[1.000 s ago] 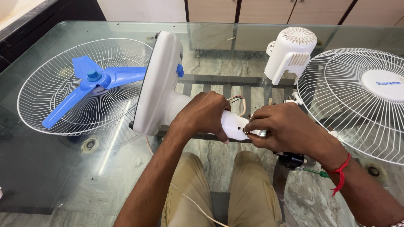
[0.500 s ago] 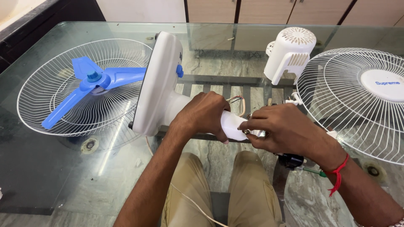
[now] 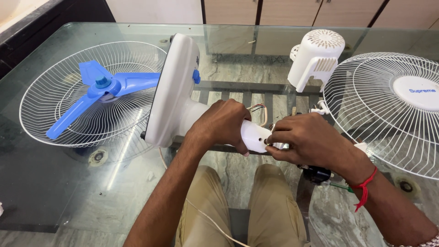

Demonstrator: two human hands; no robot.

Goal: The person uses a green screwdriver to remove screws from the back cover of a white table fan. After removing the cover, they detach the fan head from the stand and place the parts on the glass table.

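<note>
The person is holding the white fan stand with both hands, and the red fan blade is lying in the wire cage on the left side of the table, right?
Almost. The fan blade is blue, not red, as the head view shows. The rest holds: it lies in the wire cage on the left, while the left hand and right hand hold the white fan stand.

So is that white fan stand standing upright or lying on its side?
On its side. The white fan stand's round base stands on edge on the glass table, its neck running sideways into the left hand.

Spare fan parts on my glass bench (image 3: 68, 192)

A blue blade (image 3: 98, 93) lies in a white grille (image 3: 50, 114); a white motor cover (image 3: 315, 59) stands beside another grille (image 3: 366, 114).
</note>
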